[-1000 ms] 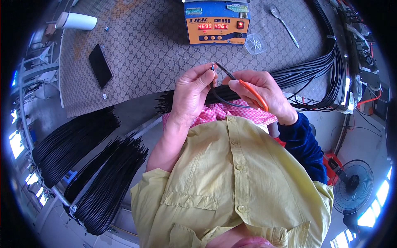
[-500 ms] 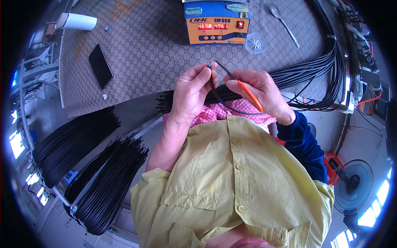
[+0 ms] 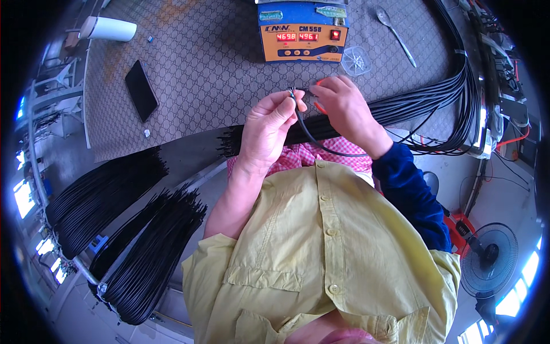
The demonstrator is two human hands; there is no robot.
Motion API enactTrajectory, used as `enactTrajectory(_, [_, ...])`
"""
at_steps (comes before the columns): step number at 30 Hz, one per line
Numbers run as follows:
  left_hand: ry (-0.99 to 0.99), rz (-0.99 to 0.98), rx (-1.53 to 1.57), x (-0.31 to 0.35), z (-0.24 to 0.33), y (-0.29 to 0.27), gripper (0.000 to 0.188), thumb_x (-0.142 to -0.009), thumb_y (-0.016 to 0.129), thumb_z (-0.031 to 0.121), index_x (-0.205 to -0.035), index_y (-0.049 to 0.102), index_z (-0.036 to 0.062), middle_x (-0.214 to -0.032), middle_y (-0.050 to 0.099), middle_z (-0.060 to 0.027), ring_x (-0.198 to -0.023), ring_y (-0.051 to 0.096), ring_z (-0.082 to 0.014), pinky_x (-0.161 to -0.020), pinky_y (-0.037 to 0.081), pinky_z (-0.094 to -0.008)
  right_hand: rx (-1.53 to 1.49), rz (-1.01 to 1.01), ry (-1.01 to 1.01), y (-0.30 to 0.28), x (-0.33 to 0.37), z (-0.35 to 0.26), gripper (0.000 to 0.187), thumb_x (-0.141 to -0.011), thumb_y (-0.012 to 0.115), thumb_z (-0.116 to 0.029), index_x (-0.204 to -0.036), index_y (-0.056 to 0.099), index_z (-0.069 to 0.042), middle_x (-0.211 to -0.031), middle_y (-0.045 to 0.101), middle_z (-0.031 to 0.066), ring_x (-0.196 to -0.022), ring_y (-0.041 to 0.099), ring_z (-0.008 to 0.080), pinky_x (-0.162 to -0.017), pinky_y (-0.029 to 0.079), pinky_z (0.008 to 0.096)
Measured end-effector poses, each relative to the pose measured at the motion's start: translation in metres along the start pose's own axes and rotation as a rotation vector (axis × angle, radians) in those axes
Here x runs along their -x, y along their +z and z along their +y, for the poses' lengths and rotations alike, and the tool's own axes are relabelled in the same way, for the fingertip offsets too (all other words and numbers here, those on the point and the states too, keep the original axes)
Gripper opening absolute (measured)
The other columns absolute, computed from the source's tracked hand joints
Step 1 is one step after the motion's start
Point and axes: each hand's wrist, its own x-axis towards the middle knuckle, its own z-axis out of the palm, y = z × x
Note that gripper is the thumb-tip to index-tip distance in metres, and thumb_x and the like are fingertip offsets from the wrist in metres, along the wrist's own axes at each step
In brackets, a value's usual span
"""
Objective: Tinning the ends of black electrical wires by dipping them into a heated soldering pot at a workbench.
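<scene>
My left hand (image 3: 267, 126) is closed, its thumb and fingers pinching a thin black cable (image 3: 309, 137) close to its end. Small coloured wire ends, too fine to tell apart, show at the fingertips. From there the cable curves down and to the right in front of the pink checked cloth. My right hand (image 3: 347, 112) is wrapped round orange-handled pliers (image 3: 319, 108), mostly covered by the fingers. Their dark jaws point left and reach the cable end at my left fingertips.
A long bundle of black cables (image 3: 424, 98) lies along the table's near right side. Behind the hands are a blue-and-orange control box (image 3: 303, 43), a clear plastic dish (image 3: 356, 61) and a spoon (image 3: 396, 36). A phone (image 3: 141, 90) and white cup (image 3: 109, 28) lie left. More cable bundles (image 3: 150, 258) hang lower left.
My right hand has turned over and moved up and left, bringing the pliers' jaws to the cable end. My left hand keeps its pinch, shifted slightly right.
</scene>
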Motion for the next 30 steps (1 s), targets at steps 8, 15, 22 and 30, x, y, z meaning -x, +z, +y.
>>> enactTrajectory(8, [-0.056, 0.031, 0.062, -0.004, -0.005, 0.015, 0.013, -0.08, 0.059, 0.01, -0.09, 0.058, 0.0021, -0.084, 0.059, -0.0064, -0.065, 0.053, -0.0078, -0.062, 0.044, -0.0191, -1.257, -0.027, 0.549, -0.013, 0.022, -0.039, 0.019, -0.076, 0.064, -0.007, -0.088, 0.052, 0.0, -0.066, 0.053, 0.0007, -0.057, 0.05, 0.0057, -0.049, 0.04, 0.0189])
enactTrajectory(15, [-0.147, -0.001, 0.119, -0.005, 0.007, 0.027, 0.028, -0.089, 0.045, 0.027, -0.09, 0.056, 0.0014, -0.081, 0.059, -0.0062, -0.069, 0.053, -0.0099, -0.066, 0.046, -0.0247, -1.44, -0.017, 0.638, -0.026, 0.025, -0.034, 0.014, -0.084, 0.055, -0.015, -0.086, 0.055, -0.001, -0.061, 0.046, -0.0028, -0.049, 0.038, 0.0031, -0.042, 0.026, 0.0163])
enactTrajectory(22, [-0.2, 0.019, 0.098, -0.006, 0.009, 0.026, 0.024, -0.088, 0.047, 0.023, -0.087, 0.057, 0.002, -0.077, 0.06, -0.0055, -0.066, 0.056, -0.0103, -0.063, 0.047, -0.0245, -1.458, -0.045, 0.685, -0.029, 0.026, -0.033, 0.015, -0.085, 0.054, -0.017, -0.086, 0.055, -0.002, -0.061, 0.043, -0.0043, -0.049, 0.036, 0.0024, -0.042, 0.024, 0.0162])
enactTrajectory(30, [-0.196, 0.061, 0.045, -0.005, 0.014, 0.03, 0.02, -0.086, 0.05, 0.021, -0.087, 0.057, 0.002, -0.076, 0.06, -0.0057, -0.067, 0.057, -0.0107, -0.064, 0.047, -0.0248, -1.31, 0.018, 0.667, -0.025, 0.025, -0.036, 0.014, -0.085, 0.055, -0.017, -0.085, 0.055, -0.002, -0.06, 0.045, -0.0048, -0.049, 0.037, 0.0018, -0.042, 0.025, 0.0159])
